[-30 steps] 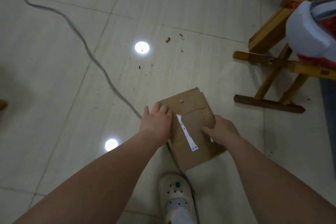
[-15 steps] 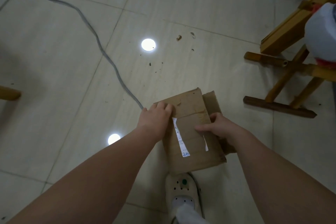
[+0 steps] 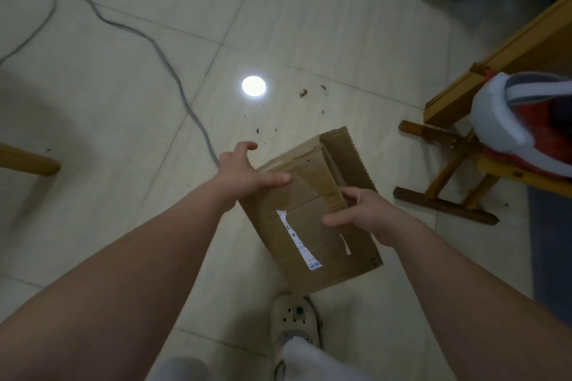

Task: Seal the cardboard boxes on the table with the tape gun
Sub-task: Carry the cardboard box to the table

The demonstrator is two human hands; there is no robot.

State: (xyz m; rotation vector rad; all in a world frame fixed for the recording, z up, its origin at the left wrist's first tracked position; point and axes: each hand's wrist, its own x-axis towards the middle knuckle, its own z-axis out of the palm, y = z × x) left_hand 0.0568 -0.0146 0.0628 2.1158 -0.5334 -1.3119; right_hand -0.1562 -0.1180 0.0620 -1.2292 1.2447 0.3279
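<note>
left hand (image 3: 244, 175) grip released, thumb bracing brown cardboard box (image 3: 266, 213); right hand (image 3: 371, 216) grip pinching flap (image 3: 322, 176), probably to unfold it.

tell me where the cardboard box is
In the head view the cardboard box is just right of centre, between the left hand and right hand, ahead of the white shoe.

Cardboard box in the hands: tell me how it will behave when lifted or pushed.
Probably light: the cardboard box seems held tilted off the floor by the left hand and right hand alone. Its creased panels look stiff but may buckle if squeezed. The open flap by the right hand would likely swing or snag when moved.
</note>
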